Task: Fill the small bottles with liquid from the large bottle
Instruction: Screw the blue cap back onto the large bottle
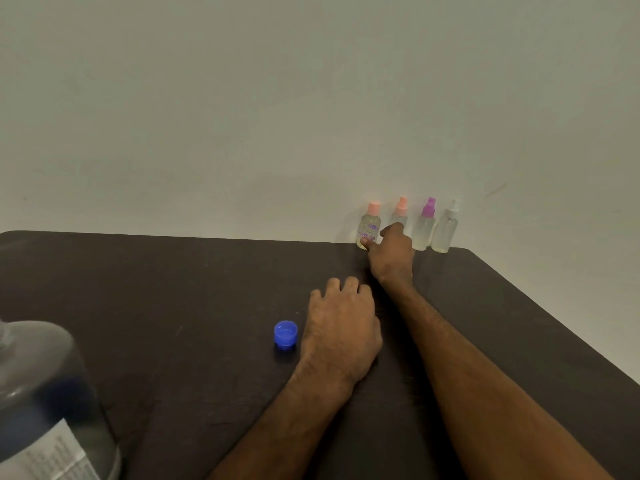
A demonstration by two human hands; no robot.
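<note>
Four small bottles stand in a row against the wall at the table's far edge: a flowered bottle with a pink cap [370, 225], a pink spray bottle [401, 206], a purple spray bottle [425, 225] and a white spray bottle [445, 230]. My right hand [393, 252] reaches to them. Its thumb and forefinger touch the flowered bottle's base, and it hides the pink spray bottle's body. My left hand [341, 329] rests palm down on the table with fingers loosely curled and nothing in it. The large clear bottle [41, 407], white-labelled, stands at the near left, top cut off.
A blue cap [285, 335] lies open side up on the dark table [173, 289], just left of my left hand. A plain pale wall [311, 116] rises directly behind the bottles. The table's right edge runs diagonally toward the near right.
</note>
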